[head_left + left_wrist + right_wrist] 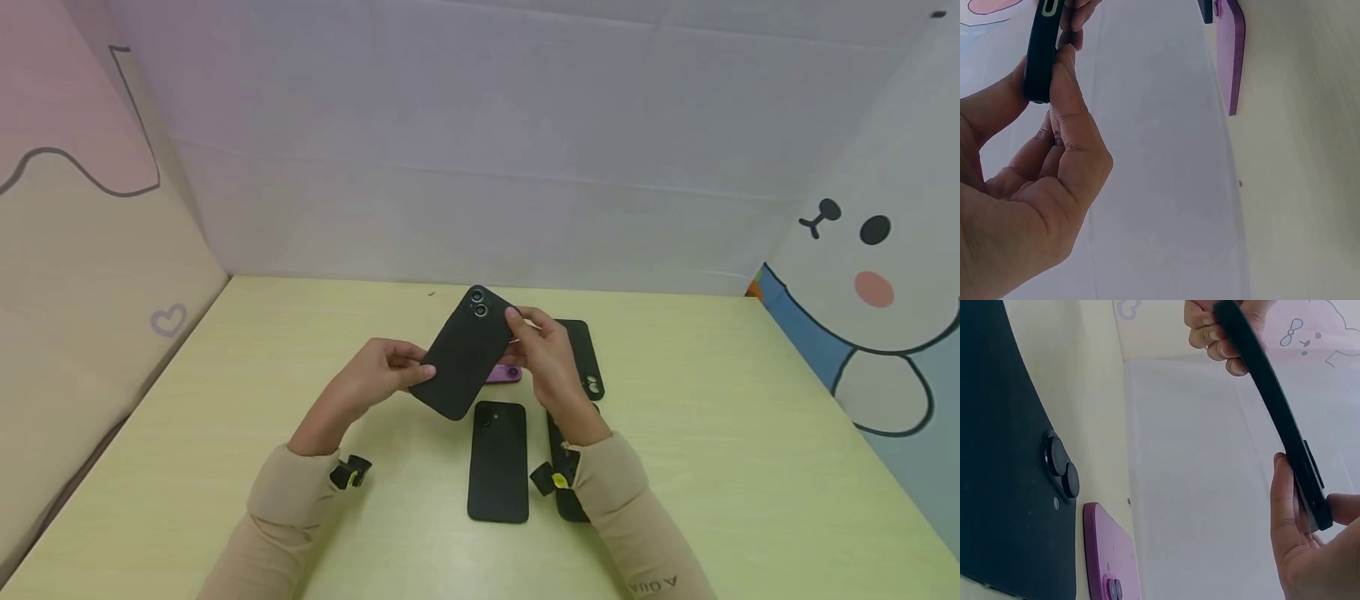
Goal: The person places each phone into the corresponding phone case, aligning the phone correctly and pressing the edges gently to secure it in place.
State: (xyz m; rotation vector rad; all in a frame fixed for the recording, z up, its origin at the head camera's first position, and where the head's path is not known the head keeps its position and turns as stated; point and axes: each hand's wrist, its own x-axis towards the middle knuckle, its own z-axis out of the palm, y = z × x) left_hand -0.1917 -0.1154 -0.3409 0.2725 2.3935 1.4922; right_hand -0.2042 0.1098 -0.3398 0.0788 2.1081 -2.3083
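A black phone (pixel 465 354) is held tilted in the air above the bench (pixel 712 433), camera lenses uppermost and its back turned to the head camera. The lower end is pinched by the left hand (pixel 371 379), thumb on one face and curled fingers (pixel 1069 94) on the other; the upper end, near the lenses, is gripped by the right hand (pixel 551 358), its fingers bent round the edge. Both hands are therefore closed on the same phone, one at each end.

It is judged light and stiff, with a matte black skin (probably a soft case) that should give decent grip; the lenses and the unseen screen side are the fragile parts. The long edges are the sensible places for a hold, away from the glass.

Below it, flat on the bench, lie a second black phone (pixel 498 462), a third (pixel 587 358) behind the right hand, and a purple phone (pixel 504 374) mostly hidden. Another dark one (pixel 566 492) is partly covered by the right sleeve (pixel 622 500).
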